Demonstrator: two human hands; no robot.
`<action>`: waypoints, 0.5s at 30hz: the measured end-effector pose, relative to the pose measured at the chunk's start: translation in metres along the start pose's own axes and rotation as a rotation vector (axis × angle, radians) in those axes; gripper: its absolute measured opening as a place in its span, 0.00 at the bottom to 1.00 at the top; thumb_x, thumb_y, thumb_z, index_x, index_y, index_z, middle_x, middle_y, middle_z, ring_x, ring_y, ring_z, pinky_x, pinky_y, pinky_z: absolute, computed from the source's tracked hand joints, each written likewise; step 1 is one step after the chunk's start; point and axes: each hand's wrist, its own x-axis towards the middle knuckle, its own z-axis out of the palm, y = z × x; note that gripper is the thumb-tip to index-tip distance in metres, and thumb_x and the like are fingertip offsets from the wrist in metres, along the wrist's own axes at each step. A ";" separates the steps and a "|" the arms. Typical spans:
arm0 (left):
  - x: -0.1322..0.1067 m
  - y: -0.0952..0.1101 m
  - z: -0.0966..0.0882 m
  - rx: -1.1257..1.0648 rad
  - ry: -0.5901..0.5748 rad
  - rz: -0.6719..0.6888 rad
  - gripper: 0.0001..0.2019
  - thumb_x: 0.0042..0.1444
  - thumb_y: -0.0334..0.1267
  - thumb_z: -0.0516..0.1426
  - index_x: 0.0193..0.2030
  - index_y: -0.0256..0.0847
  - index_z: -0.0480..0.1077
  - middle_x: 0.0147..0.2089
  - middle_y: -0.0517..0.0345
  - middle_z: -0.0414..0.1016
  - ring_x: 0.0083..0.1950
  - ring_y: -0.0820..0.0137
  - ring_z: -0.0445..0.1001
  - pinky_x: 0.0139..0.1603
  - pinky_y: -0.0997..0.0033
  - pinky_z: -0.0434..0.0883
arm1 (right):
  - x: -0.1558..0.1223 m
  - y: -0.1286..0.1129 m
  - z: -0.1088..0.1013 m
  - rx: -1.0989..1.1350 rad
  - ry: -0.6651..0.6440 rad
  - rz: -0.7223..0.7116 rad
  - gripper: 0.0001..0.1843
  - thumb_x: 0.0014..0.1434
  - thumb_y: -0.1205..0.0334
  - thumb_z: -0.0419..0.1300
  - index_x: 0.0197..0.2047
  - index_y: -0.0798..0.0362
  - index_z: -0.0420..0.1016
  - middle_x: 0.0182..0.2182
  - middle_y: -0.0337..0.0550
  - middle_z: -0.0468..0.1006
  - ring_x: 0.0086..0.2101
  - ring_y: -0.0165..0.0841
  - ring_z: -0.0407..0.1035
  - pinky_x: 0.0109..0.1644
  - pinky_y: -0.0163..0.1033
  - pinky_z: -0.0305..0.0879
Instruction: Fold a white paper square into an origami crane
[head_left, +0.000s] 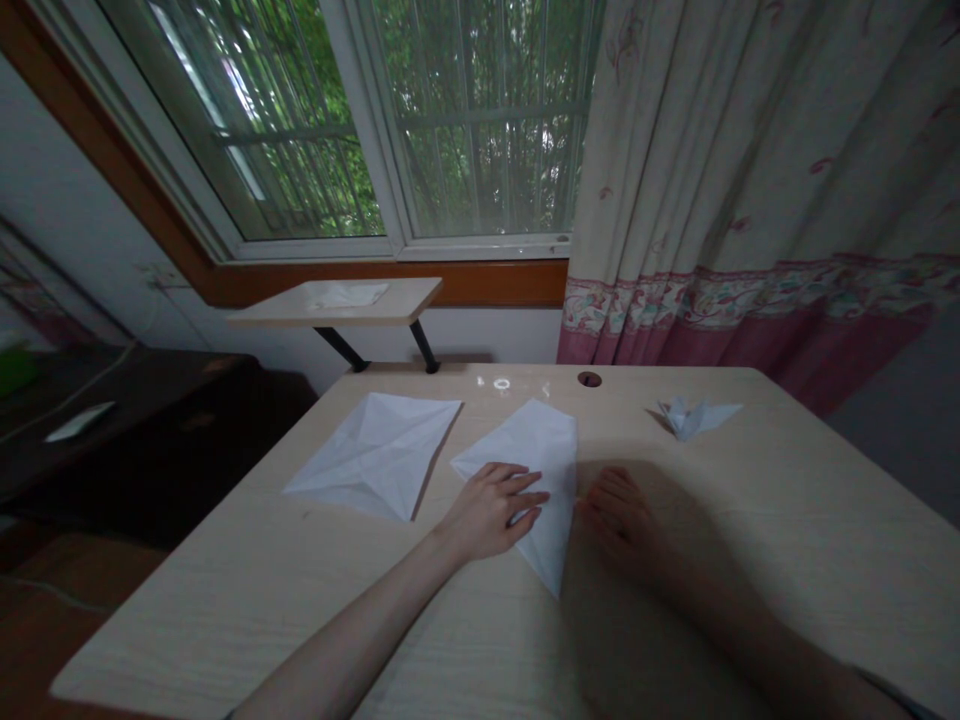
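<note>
Resting the left hand (499, 510) palm down on the folded white paper (544, 440) near the middle of the pale table (322, 600), spreading the fingers loosely, released rather than gripping. Curling the fingers of the right hand (621, 515) in shadow at the right edge of that paper; being unable to tell whether pinching the edge or merely touching it. Pointing one corner of the folded paper toward the near side and another toward the left. Having a creased white sheet (375, 450) lying unfolded just to the left. Seeing a paper bird (694, 418) sitting at the far right of the table, apart from both hands. Noticing a round hole (589, 380) by the far edge and, at the far left, a raised shelf (416, 292) bearing more white paper (352, 295). Facing a window (487, 130) on the far side, with a patterned curtain (712, 180) hanging to its right. Glimpsing dark furniture (187, 400) at the left, holding a small pale object (79, 422).
</note>
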 end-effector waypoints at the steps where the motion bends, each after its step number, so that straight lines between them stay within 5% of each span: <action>1: 0.000 0.001 0.000 -0.007 0.018 0.008 0.13 0.64 0.39 0.55 0.52 0.49 0.76 0.56 0.60 0.77 0.56 0.60 0.74 0.56 0.55 0.71 | 0.000 0.000 0.002 0.005 -0.008 0.005 0.12 0.66 0.69 0.51 0.30 0.51 0.67 0.24 0.37 0.72 0.28 0.32 0.67 0.42 0.43 0.64; 7: 0.003 0.005 -0.003 -0.056 0.182 0.075 0.12 0.63 0.36 0.55 0.50 0.45 0.76 0.50 0.57 0.81 0.49 0.64 0.78 0.52 0.59 0.72 | -0.002 0.001 0.008 0.026 -0.026 0.006 0.07 0.65 0.69 0.53 0.40 0.52 0.72 0.33 0.42 0.78 0.36 0.35 0.70 0.47 0.44 0.63; 15: 0.004 0.009 -0.007 -0.128 0.294 0.170 0.09 0.62 0.35 0.55 0.44 0.41 0.76 0.41 0.57 0.83 0.39 0.69 0.80 0.47 0.65 0.73 | -0.008 0.005 0.008 -0.176 -0.129 -0.032 0.24 0.64 0.72 0.48 0.60 0.45 0.68 0.59 0.44 0.72 0.61 0.39 0.59 0.64 0.51 0.48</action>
